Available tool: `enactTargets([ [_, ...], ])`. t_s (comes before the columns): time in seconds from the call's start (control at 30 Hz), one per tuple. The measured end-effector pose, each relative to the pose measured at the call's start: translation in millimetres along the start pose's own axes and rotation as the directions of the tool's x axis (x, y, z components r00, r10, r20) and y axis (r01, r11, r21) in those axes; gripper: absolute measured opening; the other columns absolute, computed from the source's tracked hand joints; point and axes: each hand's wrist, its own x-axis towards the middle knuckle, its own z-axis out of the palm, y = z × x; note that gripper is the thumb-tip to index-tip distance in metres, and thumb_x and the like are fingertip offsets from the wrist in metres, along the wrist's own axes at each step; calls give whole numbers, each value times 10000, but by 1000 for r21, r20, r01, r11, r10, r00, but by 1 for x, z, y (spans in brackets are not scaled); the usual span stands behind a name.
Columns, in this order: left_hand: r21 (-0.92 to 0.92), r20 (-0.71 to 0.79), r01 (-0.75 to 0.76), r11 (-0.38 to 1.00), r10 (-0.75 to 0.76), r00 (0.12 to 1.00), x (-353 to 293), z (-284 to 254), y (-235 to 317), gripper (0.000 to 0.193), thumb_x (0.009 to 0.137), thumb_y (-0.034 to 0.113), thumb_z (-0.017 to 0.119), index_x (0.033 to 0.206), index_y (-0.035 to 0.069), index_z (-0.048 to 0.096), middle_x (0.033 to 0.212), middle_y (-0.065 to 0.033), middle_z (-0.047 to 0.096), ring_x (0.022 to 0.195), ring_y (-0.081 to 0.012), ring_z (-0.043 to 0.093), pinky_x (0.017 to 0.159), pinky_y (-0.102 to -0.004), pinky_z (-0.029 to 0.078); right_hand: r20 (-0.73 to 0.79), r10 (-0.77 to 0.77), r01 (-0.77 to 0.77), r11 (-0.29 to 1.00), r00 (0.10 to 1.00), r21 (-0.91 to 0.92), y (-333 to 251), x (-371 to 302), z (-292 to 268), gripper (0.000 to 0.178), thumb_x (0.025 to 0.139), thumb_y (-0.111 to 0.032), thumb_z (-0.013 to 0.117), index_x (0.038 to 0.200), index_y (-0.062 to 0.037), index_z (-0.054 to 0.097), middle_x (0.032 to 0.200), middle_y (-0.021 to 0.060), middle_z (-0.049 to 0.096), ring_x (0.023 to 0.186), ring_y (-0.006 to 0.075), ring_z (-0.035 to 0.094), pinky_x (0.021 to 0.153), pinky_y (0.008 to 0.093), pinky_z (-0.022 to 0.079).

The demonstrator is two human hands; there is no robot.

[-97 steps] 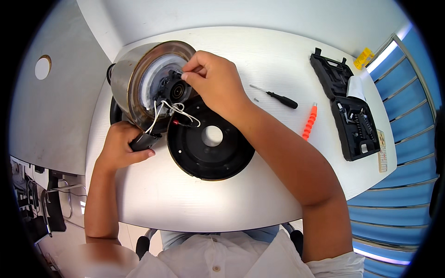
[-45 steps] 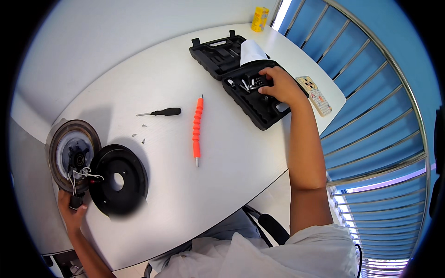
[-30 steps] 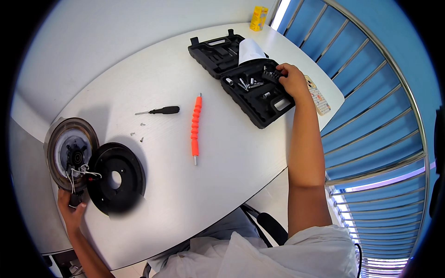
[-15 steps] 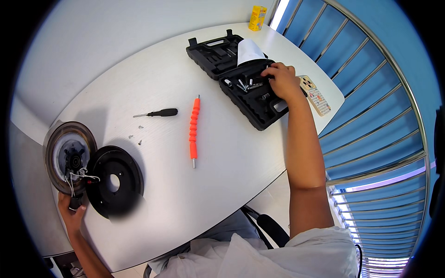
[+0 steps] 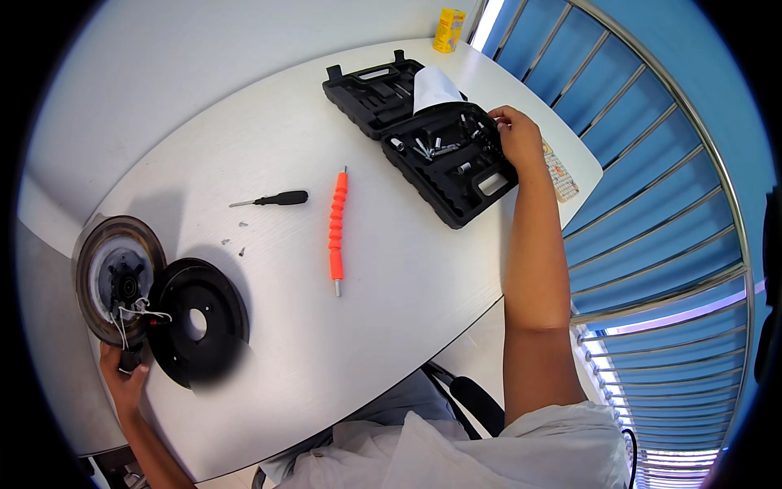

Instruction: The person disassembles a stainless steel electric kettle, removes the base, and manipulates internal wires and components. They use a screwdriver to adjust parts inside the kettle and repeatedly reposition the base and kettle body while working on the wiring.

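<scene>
At the lower left, my left hand [image 5: 122,381] is closed around the black handle [image 5: 130,357] of a round appliance, which looks like an electric kettle turned bottom up [image 5: 102,285]. White wires hang from its exposed underside toward a black round cover [image 5: 224,326] with a central hole, tilted beside it. At the far right, my right hand [image 5: 518,134] has its fingers curled in at the right edge of an open black tool case [image 5: 444,200]. Whatever its fingertips grip is too small to tell. Metal sockets [image 5: 397,144] and small bits lie in the case.
A black-handled screwdriver [image 5: 285,198] and several small screws [image 5: 241,252] lie mid-left on the white table [image 5: 285,342]. An orange flexible shaft [image 5: 336,228] is to their right. White paper [image 5: 436,90] covers part of the case; a patterned remote control [image 5: 564,181] and yellow carton [image 5: 449,31] stand beyond.
My right hand has shifted right, from over the case's inside to its right edge, uncovering bits there and covering part of the remote control. The left hand keeps its hold on the handle.
</scene>
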Motion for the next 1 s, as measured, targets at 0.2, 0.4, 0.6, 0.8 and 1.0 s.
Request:
enactTargets([
  [0.2, -24, -30, -8, 1000, 7, 1000, 1, 4, 3, 685, 719, 556, 684, 1069, -30, 628, 1104, -141, 587, 1056, -269, 527, 931, -374, 380, 93, -14, 34, 977, 996, -210, -4, -2, 0, 251, 854, -136, 573, 1010, -264, 722, 1064, 80, 600, 1044, 276, 550, 906, 401, 458],
  [0.4, 14, 30, -39, 999, 39, 999, 2, 0, 1, 744, 739, 559, 684, 1152, -51, 577, 1173, -138, 568, 1093, -254, 526, 922, -338, 390, 134, 77, -8, 893, 988, -451, -36, -16, 4, 251, 810, -173, 635, 1012, -301, 714, 1111, 25, 524, 1119, 222, 468, 949, 439, 404],
  [0.6, -4, -17, 13, 1000, -13, 1000, -3, 0, -3, 682, 705, 544, 691, 1052, -38, 616, 1052, -128, 593, 1011, -268, 515, 886, -368, 389, 178, 53, 30, 900, 983, -435, -42, -19, 0, 168, 801, -190, 667, 945, -264, 710, 1108, 12, 524, 1104, 231, 467, 955, 443, 394],
  [0.8, 46, 20, -33, 998, 33, 999, -1, 1, -10, 667, 727, 519, 688, 1061, -50, 594, 1054, -107, 572, 990, -220, 522, 841, -325, 402, 101, -308, 256, 901, 946, 349, -34, -18, -4, 142, 850, -175, 630, 976, -166, 696, 1270, -3, 504, 1199, 230, 435, 1005, 377, 370],
  [1.0, 46, -31, -56, 997, 57, 998, 0, 5, -3, 675, 726, 534, 685, 1062, -45, 596, 1055, -110, 574, 1005, -231, 532, 870, -329, 402, 131, -508, 249, 612, 851, 751, -77, -36, -23, 209, 860, -207, 625, 1006, -62, 661, 1291, 54, 509, 1224, 213, 447, 1042, 366, 326],
])
